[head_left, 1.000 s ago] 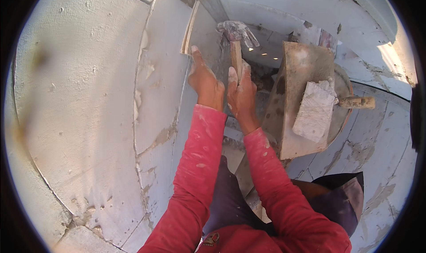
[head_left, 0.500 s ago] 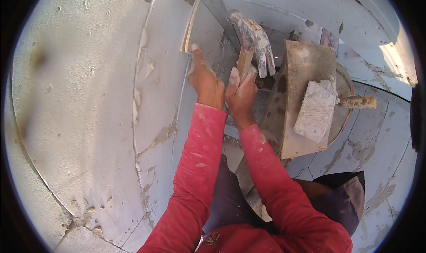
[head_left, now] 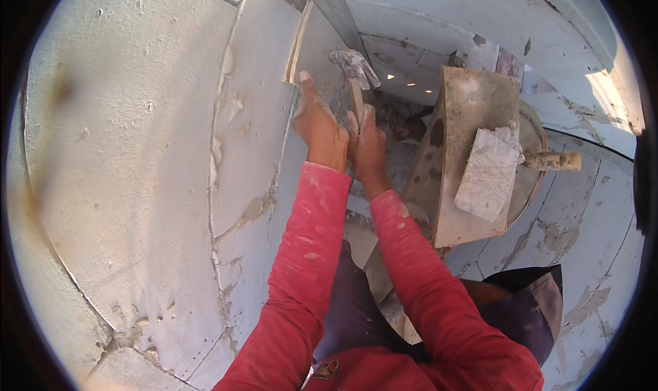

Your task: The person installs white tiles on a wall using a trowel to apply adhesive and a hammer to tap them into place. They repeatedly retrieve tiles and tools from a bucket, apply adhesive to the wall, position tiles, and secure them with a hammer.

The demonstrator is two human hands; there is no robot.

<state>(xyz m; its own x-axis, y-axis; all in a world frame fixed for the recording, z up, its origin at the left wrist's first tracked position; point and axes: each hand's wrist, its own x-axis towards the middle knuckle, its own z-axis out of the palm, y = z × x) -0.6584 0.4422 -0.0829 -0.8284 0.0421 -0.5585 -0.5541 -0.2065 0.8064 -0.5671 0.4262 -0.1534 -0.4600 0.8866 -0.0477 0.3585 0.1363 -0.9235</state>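
My left hand is closed at the bottom end of a thin pale wooden strip on the white wall, its thumb pressed against the strip's edge and its other fingers largely hidden. Just right of it, my right hand grips the wooden handle of a plaster-smeared hammer, whose head stands above that hand, near the inner corner. To the right, a white, scratched block lies on a stained board, and a tool with a worn wooden handle sticks out beside it.
The board rests on a round container at my right. White panels with cracks and patchy filler surround me, curving in the lens. A grey vertical member runs at the far corner, with small gaps of light near it. My legs are below.
The hammer rose and tilted right half a second ago, and its head is now lower and further left, nearer the wall. My left hand has barely shifted.
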